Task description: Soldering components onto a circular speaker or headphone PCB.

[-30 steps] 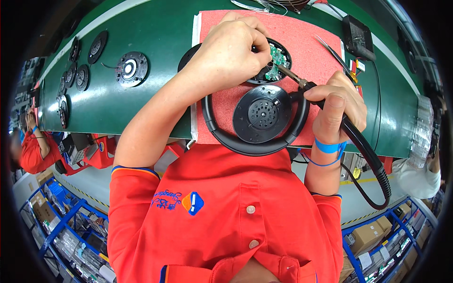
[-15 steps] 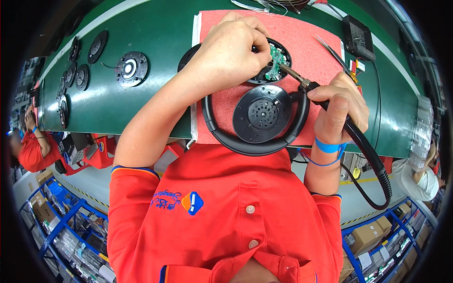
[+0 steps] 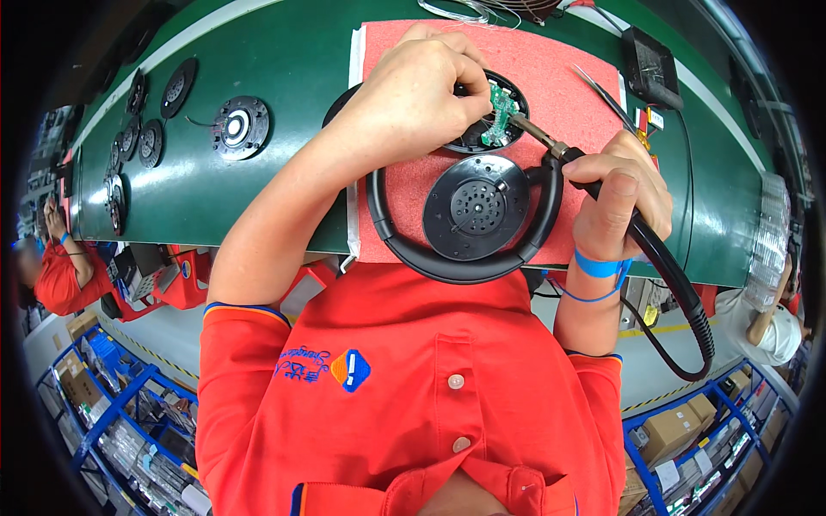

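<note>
A soldering iron (image 3: 594, 176) is gripped in my right hand (image 3: 621, 199), its metal tip at the right edge of a green circuit board (image 3: 499, 114). The board sits in a round black headphone ear cup. My left hand (image 3: 434, 90) is over the cup's left side, thumb and fingers pinched together at the board; what they hold is hidden. Nearer to me lies the headphone's curved black headband (image 3: 456, 271), with a round black speaker plate (image 3: 476, 208) inside its curve. All of this rests on a pink foam mat (image 3: 594, 112).
Several round black speaker parts, one with a white ring (image 3: 241, 127), lie on the green table (image 3: 292, 52) at left. Tweezers (image 3: 607, 95) lie on the mat's right side. A black box (image 3: 651, 69) stands at far right. Co-workers sit at both sides.
The ear cup, board and headband have shifted very slightly left. Both hands keep nearly the same pose, with the iron's tip still at the board.
</note>
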`<action>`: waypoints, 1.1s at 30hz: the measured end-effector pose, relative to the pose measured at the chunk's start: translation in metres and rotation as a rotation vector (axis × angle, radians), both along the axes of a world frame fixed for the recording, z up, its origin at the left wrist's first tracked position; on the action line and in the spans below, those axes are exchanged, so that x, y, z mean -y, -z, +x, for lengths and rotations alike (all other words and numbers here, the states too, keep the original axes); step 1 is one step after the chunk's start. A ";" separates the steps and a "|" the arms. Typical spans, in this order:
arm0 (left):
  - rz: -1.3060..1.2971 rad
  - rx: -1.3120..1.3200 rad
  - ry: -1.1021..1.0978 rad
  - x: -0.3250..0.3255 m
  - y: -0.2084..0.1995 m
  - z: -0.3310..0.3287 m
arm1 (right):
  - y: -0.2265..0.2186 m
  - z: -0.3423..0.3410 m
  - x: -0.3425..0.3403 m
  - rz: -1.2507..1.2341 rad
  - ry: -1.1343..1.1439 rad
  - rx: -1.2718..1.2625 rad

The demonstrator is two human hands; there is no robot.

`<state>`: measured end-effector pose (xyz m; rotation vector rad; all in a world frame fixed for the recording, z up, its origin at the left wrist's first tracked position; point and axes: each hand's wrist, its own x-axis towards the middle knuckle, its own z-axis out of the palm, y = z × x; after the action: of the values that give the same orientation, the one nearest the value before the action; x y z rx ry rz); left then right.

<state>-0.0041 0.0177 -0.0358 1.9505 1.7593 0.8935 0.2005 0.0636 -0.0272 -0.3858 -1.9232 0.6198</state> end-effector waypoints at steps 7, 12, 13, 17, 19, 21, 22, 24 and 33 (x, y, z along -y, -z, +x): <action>-0.013 -0.094 0.099 -0.005 -0.008 -0.004 | -0.001 0.001 -0.002 0.025 -0.052 -0.004; -0.045 -0.162 0.133 -0.009 -0.016 -0.004 | -0.004 0.001 -0.001 0.020 -0.050 0.026; -0.069 -0.184 0.140 -0.009 -0.017 -0.005 | -0.003 0.000 -0.001 0.020 -0.051 0.027; 0.065 -0.178 0.148 -0.011 -0.022 -0.001 | -0.003 0.000 -0.001 0.025 -0.059 0.028; -0.129 -0.106 0.180 -0.009 -0.040 0.001 | -0.004 0.000 -0.001 0.025 -0.057 0.049; 0.219 -0.244 0.224 -0.007 -0.012 -0.006 | -0.005 -0.002 0.000 0.021 -0.061 0.044; 0.568 -0.375 0.273 -0.008 -0.018 -0.002 | -0.005 -0.002 0.000 0.016 -0.055 0.042; 0.203 -0.272 0.230 -0.009 -0.034 0.001 | -0.004 -0.003 -0.001 0.017 -0.050 0.043; 0.536 -0.395 0.240 -0.007 -0.002 -0.007 | -0.004 -0.008 0.005 0.010 -0.021 0.022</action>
<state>-0.0109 0.0244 -0.0335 2.7777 1.5236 1.0217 0.1923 0.0586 -0.0237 -0.3679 -1.9528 0.6224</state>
